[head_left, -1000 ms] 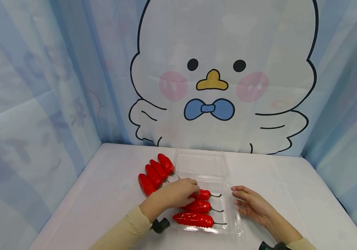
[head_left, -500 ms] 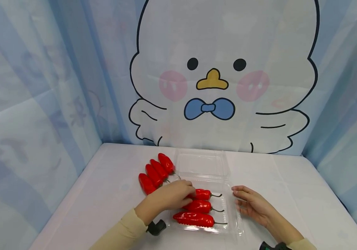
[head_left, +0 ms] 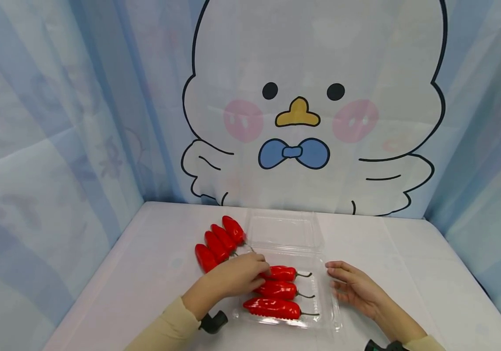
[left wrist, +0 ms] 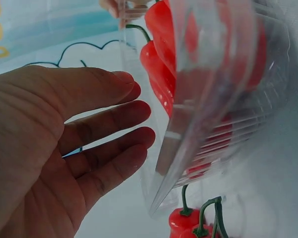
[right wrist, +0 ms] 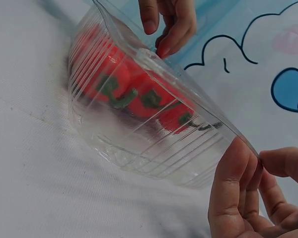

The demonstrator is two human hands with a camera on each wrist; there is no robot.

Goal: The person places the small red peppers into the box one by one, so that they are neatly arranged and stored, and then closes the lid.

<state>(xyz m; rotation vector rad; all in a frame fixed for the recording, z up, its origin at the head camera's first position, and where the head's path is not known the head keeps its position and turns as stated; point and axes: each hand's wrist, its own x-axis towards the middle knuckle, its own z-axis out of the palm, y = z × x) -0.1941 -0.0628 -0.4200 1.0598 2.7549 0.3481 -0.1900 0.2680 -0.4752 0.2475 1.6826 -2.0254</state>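
Note:
A clear plastic clamshell box (head_left: 330, 312) lies on the table with its lid (head_left: 283, 232) folded back. Three red chili peppers sit side by side in its base: the front one (head_left: 272, 308), the middle one (head_left: 278, 289) and the rear one (head_left: 283, 273), stems to the right. My left hand (head_left: 234, 275) hovers over the box's left side, its loosely bent fingers by the rear pepper's tip; the left wrist view shows nothing between thumb and fingers (left wrist: 114, 121). At the right rim, my right hand (right wrist: 268, 193) pinches the box's edge between thumb and fingers.
Several more red chili peppers (head_left: 216, 246) lie in a slanted row left of the lid, partly behind the left hand. The white table (head_left: 399, 253) meets a printed cloth backdrop (head_left: 303, 185) at the back. Cloth also hangs at both sides.
My left hand has drawn back slightly to the left, showing more of the rear pepper. The right hand and the box have stayed in place.

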